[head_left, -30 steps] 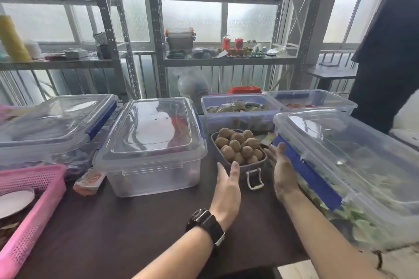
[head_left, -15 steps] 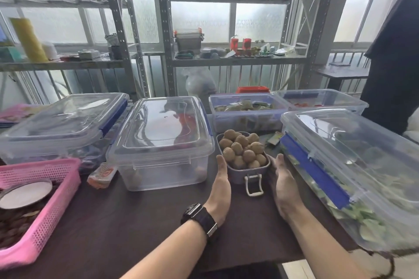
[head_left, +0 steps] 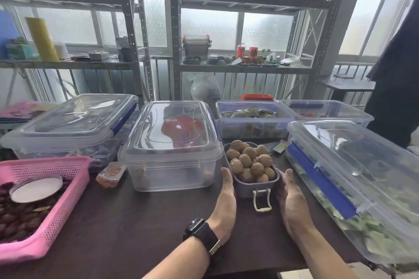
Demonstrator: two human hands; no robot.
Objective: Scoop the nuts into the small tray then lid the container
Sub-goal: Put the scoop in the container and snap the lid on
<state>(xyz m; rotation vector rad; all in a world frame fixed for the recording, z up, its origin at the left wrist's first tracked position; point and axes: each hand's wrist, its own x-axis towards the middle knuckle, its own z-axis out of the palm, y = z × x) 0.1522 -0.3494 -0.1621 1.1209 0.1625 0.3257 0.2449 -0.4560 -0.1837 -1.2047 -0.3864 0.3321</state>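
Note:
A small grey-lilac tray [head_left: 246,189] with a white wire clasp stands on the dark table, heaped with brown walnuts [head_left: 250,161]. My left hand [head_left: 225,199] lies flat against the tray's left side, fingers straight. My right hand [head_left: 292,201] sits by its right side, fingers straight, edge on the table. Neither hand holds anything. Left of the tray stands a clear plastic container [head_left: 172,149] with its clear lid [head_left: 174,124] on; a few nuts show through its wall near the bottom.
Large clear lidded boxes stand at the left [head_left: 68,124] and right [head_left: 353,179], open tubs behind [head_left: 251,120]. A pink basket [head_left: 52,206] of dark nuts and a small packet [head_left: 111,174] lie at the left. Metal shelves rise behind. A person in dark clothes [head_left: 396,88] stands at the right.
Both hands have moved forward and settled on either side of the small tray. The view has shifted slightly right, showing more of the pink basket.

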